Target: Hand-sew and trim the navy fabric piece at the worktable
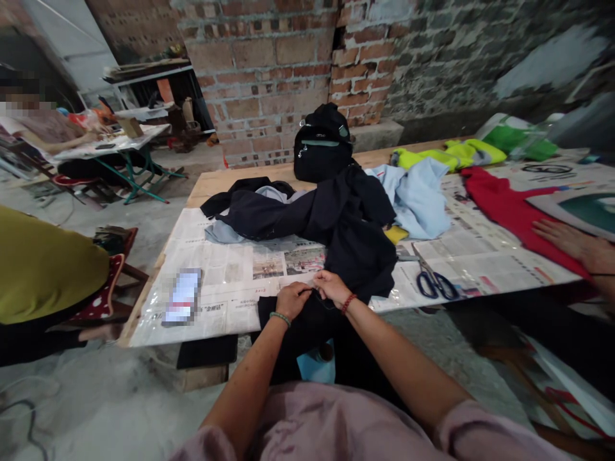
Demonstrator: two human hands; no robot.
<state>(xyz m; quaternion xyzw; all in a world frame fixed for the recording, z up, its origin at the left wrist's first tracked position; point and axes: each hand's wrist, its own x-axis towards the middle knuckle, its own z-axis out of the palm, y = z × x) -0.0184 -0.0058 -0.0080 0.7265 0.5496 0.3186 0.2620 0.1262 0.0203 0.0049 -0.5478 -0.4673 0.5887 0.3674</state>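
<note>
At the table's near edge, both hands work close together on black cloth (288,330) that hangs over my lap. My left hand (292,302), with a green bracelet at the wrist, has its fingers closed on the cloth. The fingers of my right hand (333,288), above a red bead bracelet, are pinched at the same spot; anything small between them is too fine to make out. Just beyond lies a heap of dark navy clothing (331,211), reaching down to the right hand. Dark-handled scissors (435,282) rest to the right.
Newspaper (225,275) covers the table. A phone (182,296) lies at left, and a black bag (323,144) stands behind the clothes beside light blue cloth (418,195). At right, another person's hand (567,243) presses red cloth (509,211) near an iron (581,205).
</note>
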